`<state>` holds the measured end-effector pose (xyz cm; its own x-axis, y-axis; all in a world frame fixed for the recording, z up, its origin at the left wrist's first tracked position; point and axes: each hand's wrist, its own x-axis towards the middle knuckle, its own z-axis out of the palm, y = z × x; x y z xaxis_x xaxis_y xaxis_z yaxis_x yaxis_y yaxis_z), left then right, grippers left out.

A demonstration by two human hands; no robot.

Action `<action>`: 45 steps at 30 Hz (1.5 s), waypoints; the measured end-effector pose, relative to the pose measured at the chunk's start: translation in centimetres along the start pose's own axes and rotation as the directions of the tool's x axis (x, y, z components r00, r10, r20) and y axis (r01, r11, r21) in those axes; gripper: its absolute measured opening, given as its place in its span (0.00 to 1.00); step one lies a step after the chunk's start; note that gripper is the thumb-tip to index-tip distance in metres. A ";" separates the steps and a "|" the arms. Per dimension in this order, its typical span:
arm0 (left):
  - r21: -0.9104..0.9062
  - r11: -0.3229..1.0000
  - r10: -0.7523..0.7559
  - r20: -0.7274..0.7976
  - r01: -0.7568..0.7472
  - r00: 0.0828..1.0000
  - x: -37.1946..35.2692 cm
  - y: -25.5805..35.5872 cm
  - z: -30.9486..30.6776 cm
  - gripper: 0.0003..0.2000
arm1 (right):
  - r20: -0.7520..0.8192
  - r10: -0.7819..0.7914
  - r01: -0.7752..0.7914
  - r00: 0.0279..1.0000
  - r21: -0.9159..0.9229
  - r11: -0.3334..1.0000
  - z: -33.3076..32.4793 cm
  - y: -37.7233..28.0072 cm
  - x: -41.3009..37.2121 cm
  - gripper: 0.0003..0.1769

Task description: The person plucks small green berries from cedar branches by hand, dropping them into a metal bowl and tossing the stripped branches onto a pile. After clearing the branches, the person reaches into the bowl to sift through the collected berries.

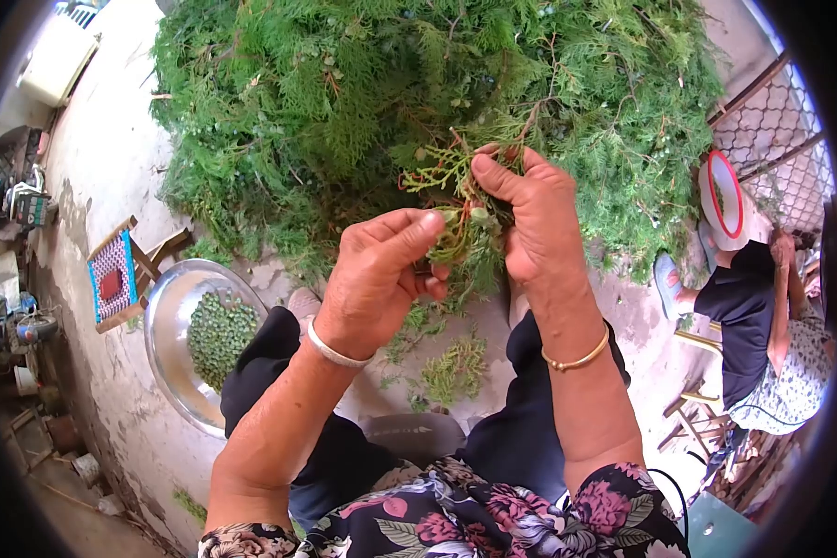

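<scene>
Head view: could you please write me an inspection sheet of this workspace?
Surface: pale floor, dark patches toward the left.
Job's things: heaped conifer branches, conifer sprig, metal basin holding small green cones.
Clutter: loose clippings on the floor; woven-seat stool beside the basin.
Grip: right hand pinches the sprig; left hand is at its lower part, hold unclear.
Cables: thin black cord by the right sleeve.
Surroundings: seated person and wire mesh at the right.
</scene>
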<state>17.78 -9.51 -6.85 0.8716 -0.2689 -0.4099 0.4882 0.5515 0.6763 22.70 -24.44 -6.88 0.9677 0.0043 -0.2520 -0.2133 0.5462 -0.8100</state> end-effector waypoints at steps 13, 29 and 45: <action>0.086 0.996 -0.032 0.025 0.030 0.999 -1.2 0.6 0.2 0.08 | -0.117 -0.085 0.081 0.990 -0.035 0.996 -0.5 -0.2 0.5 0.05; 0.234 0.971 0.074 -0.065 -0.057 0.995 -0.9 0.9 -0.1 0.07 | -0.008 0.079 -0.079 0.997 0.037 0.996 -1.0 0.2 0.5 0.06; 0.338 0.940 -0.029 -0.035 0.039 0.999 -1.3 1.4 0.3 0.06 | -0.040 -0.081 0.077 0.996 -0.084 0.993 0.4 0.6 0.0 0.06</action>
<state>17.33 -8.63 -5.20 0.8549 -0.2571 -0.4506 0.5083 0.2413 0.8267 22.58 -23.74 -7.16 0.9757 -0.0734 -0.2066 -0.1483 0.4729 -0.8685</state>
